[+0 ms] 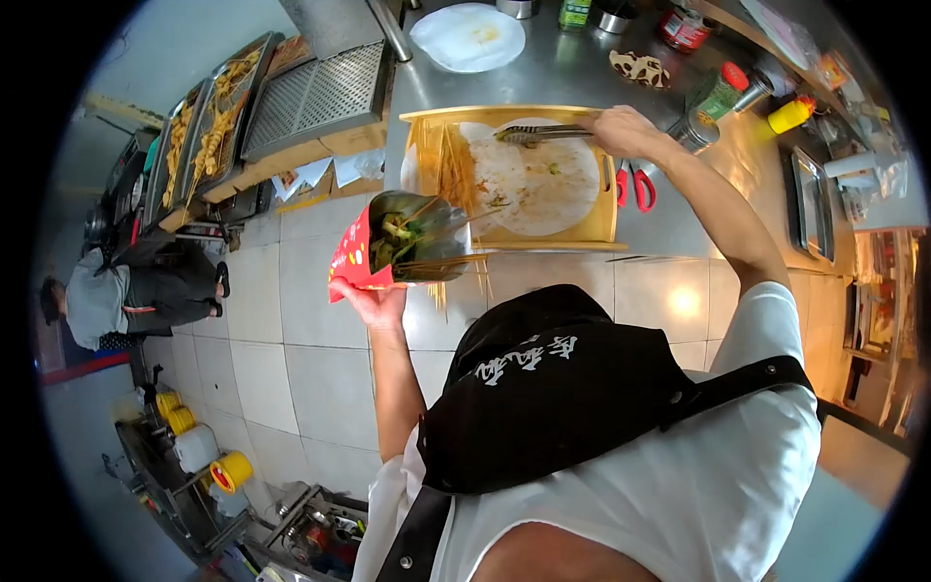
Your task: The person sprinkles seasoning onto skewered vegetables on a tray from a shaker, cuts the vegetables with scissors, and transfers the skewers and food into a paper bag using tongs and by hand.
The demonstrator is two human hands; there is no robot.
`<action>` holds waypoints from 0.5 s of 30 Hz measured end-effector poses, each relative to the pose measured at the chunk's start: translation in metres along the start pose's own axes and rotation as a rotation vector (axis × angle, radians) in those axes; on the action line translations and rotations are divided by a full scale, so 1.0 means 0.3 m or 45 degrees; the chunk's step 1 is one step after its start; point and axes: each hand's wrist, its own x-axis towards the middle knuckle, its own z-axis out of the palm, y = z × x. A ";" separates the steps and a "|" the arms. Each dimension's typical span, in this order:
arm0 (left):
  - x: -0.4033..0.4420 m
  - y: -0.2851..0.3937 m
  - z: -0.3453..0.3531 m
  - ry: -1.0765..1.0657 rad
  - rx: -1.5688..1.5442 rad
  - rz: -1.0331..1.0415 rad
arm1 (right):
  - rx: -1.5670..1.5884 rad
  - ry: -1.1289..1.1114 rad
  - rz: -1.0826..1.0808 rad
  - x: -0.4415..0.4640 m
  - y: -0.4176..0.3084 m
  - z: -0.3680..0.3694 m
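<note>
My left hand [376, 305] is closed on the bottom of a red paper bag [353, 250], tilted toward the tray. Inside its dark, shiny opening sit green leafy pieces [396, 231], and thin sticks poke out of the mouth. Metal tongs [543, 134] are gripped in my right hand [623, 132], reaching leftward over a wooden tray [606, 114]. Stained white paper [548, 206] with food scraps lines that tray. A bundle of bamboo skewers [454, 175] lies at the tray's left side, near the bag. Whether the tongs pinch anything is too small to tell.
Red-handled scissors [644, 192] lie right of the tray. Behind are a white round sheet [467, 37], a spice jar [720, 89] and a yellow bottle [791, 114]. Fried food trays [215, 136] and a perforated metal rack [315, 100] stand left. Another person [145, 296] is at far left.
</note>
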 end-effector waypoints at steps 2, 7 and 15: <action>0.023 -0.003 -0.031 -0.013 0.004 0.030 | 0.069 0.064 0.041 -0.031 0.030 -0.010; 0.025 -0.025 0.040 0.028 0.033 -0.012 | 0.352 0.480 -0.213 -0.170 -0.009 -0.208; 0.039 -0.050 0.095 -0.100 0.018 -0.136 | -0.198 0.575 -0.544 -0.401 -0.371 -0.560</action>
